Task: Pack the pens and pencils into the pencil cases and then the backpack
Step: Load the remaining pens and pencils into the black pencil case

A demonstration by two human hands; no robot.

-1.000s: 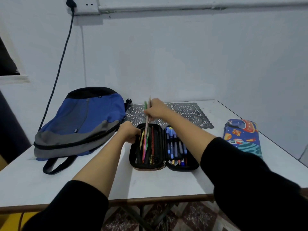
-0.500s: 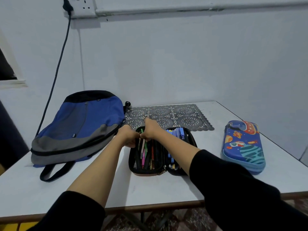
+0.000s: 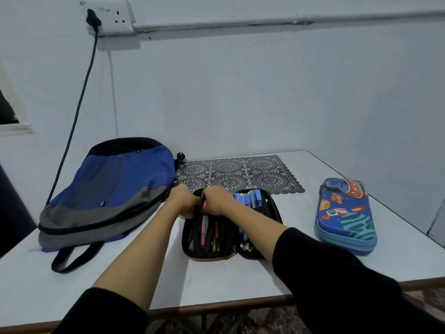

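Your left hand (image 3: 183,201) grips the far-left rim of the open pencil case (image 3: 273,208); your right hand (image 3: 218,200), beside it, curls around the pencils (image 3: 204,225) inside.

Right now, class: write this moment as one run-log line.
left hand: holds black case rim | right hand: grips pencils in case | blue case: closed, right | backpack: left

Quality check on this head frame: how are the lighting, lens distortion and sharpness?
Head view: dim, even, bluish light with soft shadows and no glare. The wide-angle lens bows the wall conduit. The left hand and right hand are sharp. The inside of the black pencil case is murky, and the sleeves read as featureless black.
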